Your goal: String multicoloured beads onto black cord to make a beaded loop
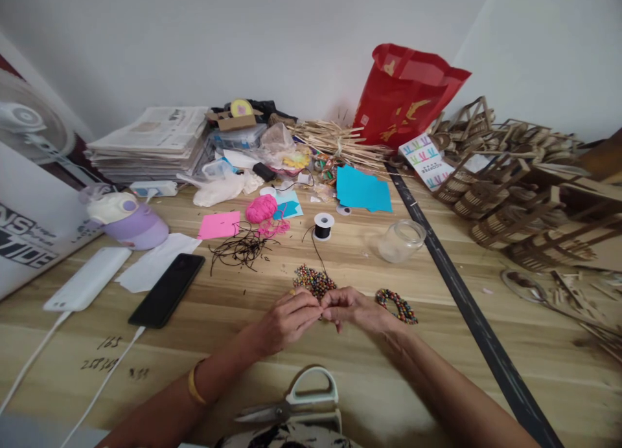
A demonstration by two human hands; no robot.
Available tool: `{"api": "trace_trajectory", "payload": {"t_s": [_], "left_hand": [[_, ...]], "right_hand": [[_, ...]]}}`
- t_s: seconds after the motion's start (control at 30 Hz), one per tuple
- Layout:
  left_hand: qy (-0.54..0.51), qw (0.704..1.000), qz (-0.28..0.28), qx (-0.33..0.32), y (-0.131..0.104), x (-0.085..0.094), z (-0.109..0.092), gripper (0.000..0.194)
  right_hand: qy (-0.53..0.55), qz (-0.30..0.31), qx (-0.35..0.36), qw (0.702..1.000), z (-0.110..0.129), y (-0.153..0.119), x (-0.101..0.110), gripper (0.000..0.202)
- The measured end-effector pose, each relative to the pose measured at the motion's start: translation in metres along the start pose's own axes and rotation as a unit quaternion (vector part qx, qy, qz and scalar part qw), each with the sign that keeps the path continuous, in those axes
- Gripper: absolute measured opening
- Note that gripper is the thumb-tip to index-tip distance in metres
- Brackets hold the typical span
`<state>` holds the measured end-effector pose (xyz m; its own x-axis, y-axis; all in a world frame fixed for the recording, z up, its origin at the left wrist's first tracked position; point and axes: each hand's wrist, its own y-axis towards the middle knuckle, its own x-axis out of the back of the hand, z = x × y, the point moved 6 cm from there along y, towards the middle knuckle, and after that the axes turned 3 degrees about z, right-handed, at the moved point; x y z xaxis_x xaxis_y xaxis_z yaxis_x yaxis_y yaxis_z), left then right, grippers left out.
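Observation:
My left hand (290, 318) and my right hand (350, 305) meet fingertip to fingertip at the table's middle, both pinched closed. A thin black cord (319, 254) runs from a white spool of black cord (324, 226) down to my right fingers. What my left fingertips pinch is too small to make out. Just behind the hands lies a heap of multicoloured beads (311, 278), partly hidden by them. A looped strand of beads (396, 305) rests right of my right hand. White-handled scissors (291, 406) lie open close to my body.
A glass jar (401, 241) stands right of the spool. Tangled black cord (240, 247), pink yarn (261, 208) and a phone (168, 291) lie to the left. Blue sheets (363, 189) and a red bag (405, 98) are behind; small wooden baskets (515, 221) crowd the right.

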<state>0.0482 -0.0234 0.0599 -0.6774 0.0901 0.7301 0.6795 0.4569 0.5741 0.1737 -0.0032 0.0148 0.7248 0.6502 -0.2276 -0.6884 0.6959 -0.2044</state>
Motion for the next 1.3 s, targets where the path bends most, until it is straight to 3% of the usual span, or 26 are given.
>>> {"api": "trace_trajectory", "payload": {"t_s": [0.23, 0.5, 0.63, 0.77, 0.93, 1.17, 1.3], "left_hand": [[0.026, 0.999, 0.019, 0.001, -0.001, -0.005, 0.003, 0.015], [-0.115, 0.979, -0.039, 0.163, -0.002, -0.008, 0.025, 0.008], [-0.153, 0.960, -0.045, 0.229, -0.003, -0.010, 0.033, 0.007], [-0.173, 0.950, -0.042, 0.255, -0.003, -0.011, 0.035, 0.007], [-0.183, 0.945, -0.037, 0.268, -0.003, -0.012, 0.036, 0.008], [-0.194, 0.934, 0.010, 0.299, -0.005, -0.014, 0.039, 0.005], [-0.229, 0.919, 0.054, 0.317, -0.002, -0.013, 0.041, 0.005]], "right_hand": [[-0.019, -0.006, -0.004, 1.000, 0.000, 0.000, 0.001, 0.034], [-0.058, -0.090, 0.075, 0.991, 0.007, 0.000, 0.004, 0.032], [-0.186, -0.134, 0.130, 0.965, 0.016, -0.005, 0.002, 0.019], [-0.315, -0.153, 0.172, 0.921, 0.025, -0.009, -0.003, 0.013], [-0.372, -0.150, 0.214, 0.890, 0.031, -0.010, -0.008, 0.015], [-0.383, -0.133, 0.202, 0.891, 0.035, -0.011, -0.010, 0.016], [-0.366, -0.114, 0.175, 0.907, 0.031, -0.009, -0.005, 0.018]]}}
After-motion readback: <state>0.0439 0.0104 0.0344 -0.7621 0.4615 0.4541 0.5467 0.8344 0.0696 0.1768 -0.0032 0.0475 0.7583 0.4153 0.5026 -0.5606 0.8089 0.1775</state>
